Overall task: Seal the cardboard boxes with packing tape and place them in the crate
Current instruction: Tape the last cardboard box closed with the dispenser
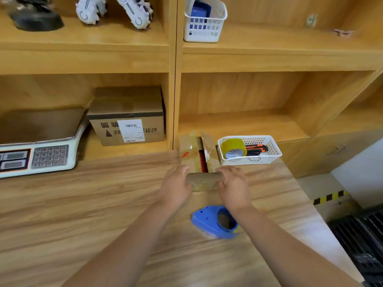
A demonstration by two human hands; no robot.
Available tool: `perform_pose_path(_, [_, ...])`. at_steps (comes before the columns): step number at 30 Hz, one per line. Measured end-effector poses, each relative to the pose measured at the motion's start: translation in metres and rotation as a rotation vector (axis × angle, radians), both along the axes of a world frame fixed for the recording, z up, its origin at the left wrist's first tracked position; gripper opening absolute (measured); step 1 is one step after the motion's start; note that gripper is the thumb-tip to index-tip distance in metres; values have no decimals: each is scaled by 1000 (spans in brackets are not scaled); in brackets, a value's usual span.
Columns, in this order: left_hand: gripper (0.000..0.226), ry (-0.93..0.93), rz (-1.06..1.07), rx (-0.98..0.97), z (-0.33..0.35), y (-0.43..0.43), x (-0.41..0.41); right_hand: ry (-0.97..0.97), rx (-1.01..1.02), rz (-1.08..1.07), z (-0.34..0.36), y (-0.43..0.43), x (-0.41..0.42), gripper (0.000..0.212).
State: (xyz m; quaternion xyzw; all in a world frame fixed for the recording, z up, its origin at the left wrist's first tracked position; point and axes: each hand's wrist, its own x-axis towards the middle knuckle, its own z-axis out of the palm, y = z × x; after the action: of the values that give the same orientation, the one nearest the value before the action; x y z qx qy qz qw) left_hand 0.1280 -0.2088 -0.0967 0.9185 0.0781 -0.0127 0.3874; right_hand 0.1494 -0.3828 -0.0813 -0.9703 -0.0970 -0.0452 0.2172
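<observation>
1. Small cardboard box [199, 160] sits at the table's [83, 204] far edge, top flaps still open.
2. Left hand [176, 187] and right hand [233, 186] have fingers curled on the near flap; a slip reopens it.
3. Blue tape dispenser [215, 223] lies near the wrists, so an elbow could easily bump it.

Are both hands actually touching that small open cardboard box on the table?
Touching. The head view shows the left hand and the right hand pressed against opposite ends of the cardboard box's near flap, with no gap visible.
</observation>
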Motion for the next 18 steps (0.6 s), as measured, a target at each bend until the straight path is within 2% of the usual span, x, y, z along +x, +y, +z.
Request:
perform_pose_path(4, [49,-1,7,142,-8,-17,21,39,-128,28,-14,-11,24,53])
perform_pose_path(9, [31,26,46,181,-14,-21,27,39,-82,34,-30,-13,37,38])
perform_pose_path(13, [25,23,86,182,-15,-19,19,29,-77,50,-36,-11,38,24])
perform_pose_path(18, [17,44,167,171,-18,-2,-5,60,-60,152,-35,7,37,22])
